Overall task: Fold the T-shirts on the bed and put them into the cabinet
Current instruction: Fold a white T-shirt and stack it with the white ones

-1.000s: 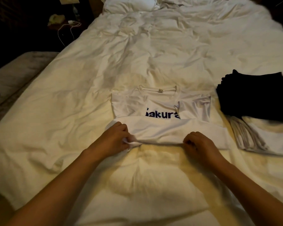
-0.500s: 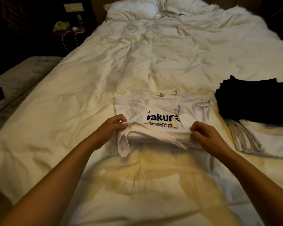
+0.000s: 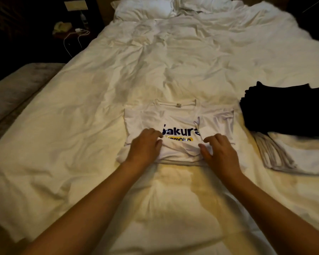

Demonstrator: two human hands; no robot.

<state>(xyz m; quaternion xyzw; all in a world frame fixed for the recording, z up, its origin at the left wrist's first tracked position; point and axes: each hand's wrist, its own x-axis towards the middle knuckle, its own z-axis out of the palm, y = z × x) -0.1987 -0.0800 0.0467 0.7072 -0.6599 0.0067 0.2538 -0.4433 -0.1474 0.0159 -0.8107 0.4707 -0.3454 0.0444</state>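
A white T-shirt [image 3: 179, 116] with a blue "sakura" print lies collar-away on the white bed [image 3: 173, 61], its sides folded in. Its lower part is folded up over itself and covers the bottom of the yellow print line. My left hand [image 3: 145, 146] rests palm-down on the left of this fold, slightly blurred. My right hand [image 3: 219, 151] sits on the right of the fold with thumb and fingers apart. No cabinet is in view.
To the right lie a stack of folded black shirts [image 3: 287, 111] and, nearer, folded white shirts [image 3: 302, 159]. Pillows [image 3: 144, 8] are at the head. A dark nightstand with a white cable [image 3: 75, 34] and a grey bench [image 3: 17, 85] stand on the left.
Both hands lifted the shirt's bottom edge, carried it away from me and laid it over the print. The fingers that pinched the hem have now spread on the fold.
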